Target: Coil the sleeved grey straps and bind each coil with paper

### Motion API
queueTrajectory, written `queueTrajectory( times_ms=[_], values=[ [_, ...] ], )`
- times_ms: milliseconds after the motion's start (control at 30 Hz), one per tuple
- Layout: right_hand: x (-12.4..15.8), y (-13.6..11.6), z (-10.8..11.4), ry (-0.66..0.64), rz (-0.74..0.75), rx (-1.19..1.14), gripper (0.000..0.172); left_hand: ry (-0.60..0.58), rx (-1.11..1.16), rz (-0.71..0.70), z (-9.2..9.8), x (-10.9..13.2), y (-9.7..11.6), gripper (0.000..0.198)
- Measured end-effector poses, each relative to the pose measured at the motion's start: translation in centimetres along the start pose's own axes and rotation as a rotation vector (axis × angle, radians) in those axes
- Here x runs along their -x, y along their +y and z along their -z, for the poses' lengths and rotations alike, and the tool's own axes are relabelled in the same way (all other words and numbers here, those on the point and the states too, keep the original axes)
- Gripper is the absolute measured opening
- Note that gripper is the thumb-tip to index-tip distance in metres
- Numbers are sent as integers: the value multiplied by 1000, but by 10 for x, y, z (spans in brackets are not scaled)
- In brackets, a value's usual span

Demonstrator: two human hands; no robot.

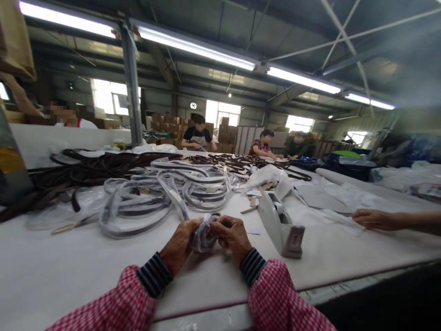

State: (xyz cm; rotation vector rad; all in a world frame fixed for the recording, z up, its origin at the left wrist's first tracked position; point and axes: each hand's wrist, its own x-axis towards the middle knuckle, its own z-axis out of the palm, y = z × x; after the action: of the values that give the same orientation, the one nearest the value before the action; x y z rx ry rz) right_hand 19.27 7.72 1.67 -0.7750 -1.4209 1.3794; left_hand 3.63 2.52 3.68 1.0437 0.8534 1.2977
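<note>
My left hand [179, 246] and my right hand [232, 236] are drawn close together just above the near edge of the white counter [69, 271]. Both are closed on a small wrapped bundle [203, 234] held between them, with the fingers curled round its sides. It looks like a coiled strap in clear film, though it is too crumpled for me to be sure.

Just beyond my hands lies a loose heap of grey film-wrapped straps [165, 188], and one loop trails toward the bundle. Behind and to the left of that heap a long tangle of dark brown straps [86, 172] runs across the counter. A grey tape dispenser [280, 225] stands just to the right of my right hand, not touching it. Farther right, a co-worker's hand [374, 219] rests flat on the counter beside sheets of clear plastic [330, 195]. Other people sit at the far end of the counter, with cardboard boxes [165, 123] stacked behind them.
</note>
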Motion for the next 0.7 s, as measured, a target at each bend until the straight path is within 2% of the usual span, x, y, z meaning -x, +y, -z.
queueTrajectory(
  times_ms=[67, 133, 200, 233, 367, 467, 700],
  values=[
    [3, -2, 2, 83, 169, 181, 31, 17, -20, 6, -1, 0, 1, 33],
    [7, -7, 5, 171, 416, 429, 17, 24, -77, -26, -3, 1, 2, 31],
    [13, -14, 8, 182, 645, 648, 7, 23, -166, -87, -5, 3, 3, 32],
    [15, -17, 9, 157, 719, 728, 11, 22, -225, -116, -6, 6, 3, 33],
    [24, -23, 9, -34, 814, 826, 28, 78, -454, -116, -8, 20, 9, 41],
    [28, -22, 4, -137, 840, 828, 36, 124, -520, -84, -7, 32, 14, 47],
    [37, -17, -12, -111, 991, 954, 16, 169, -878, -138, 3, 55, 24, 41]
  ],
)
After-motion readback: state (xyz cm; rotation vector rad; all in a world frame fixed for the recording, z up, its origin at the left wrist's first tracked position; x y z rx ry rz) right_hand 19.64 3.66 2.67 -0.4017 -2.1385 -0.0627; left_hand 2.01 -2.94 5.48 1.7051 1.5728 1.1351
